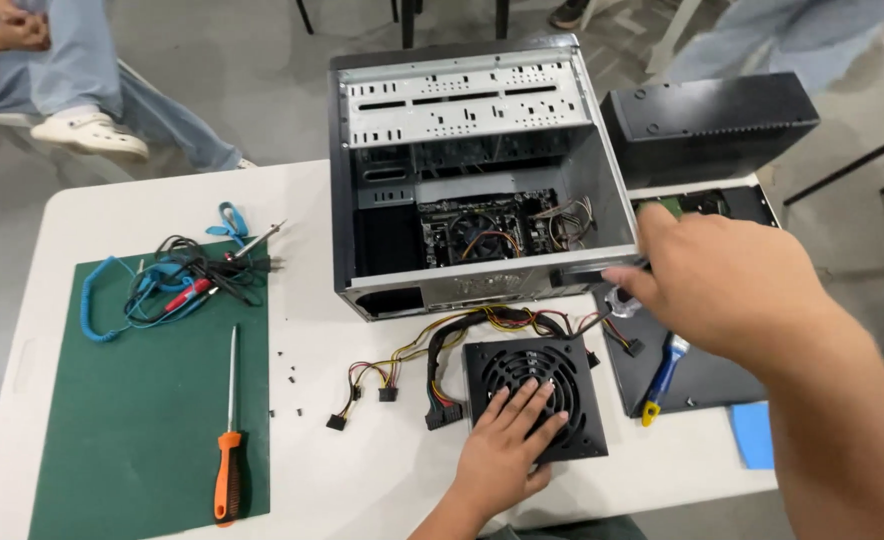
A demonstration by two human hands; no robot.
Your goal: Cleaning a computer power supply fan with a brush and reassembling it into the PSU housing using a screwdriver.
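Note:
An open black computer case lies on its side on the white table, its motherboard showing inside. In front of it lies a black power supply with a round fan grille, and its bundle of coloured cables trails to the left. My left hand rests flat on the fan grille, fingers spread. My right hand reaches in from the right, blurred, with its fingertips at the case's lower right edge. Whether it grips anything is unclear.
A green mat on the left carries an orange-handled screwdriver, a blue coiled cord and tangled leads. Small screws dot the table. A black panel with a blue brush lies right. Behind stands a black box. A seated person's legs are far left.

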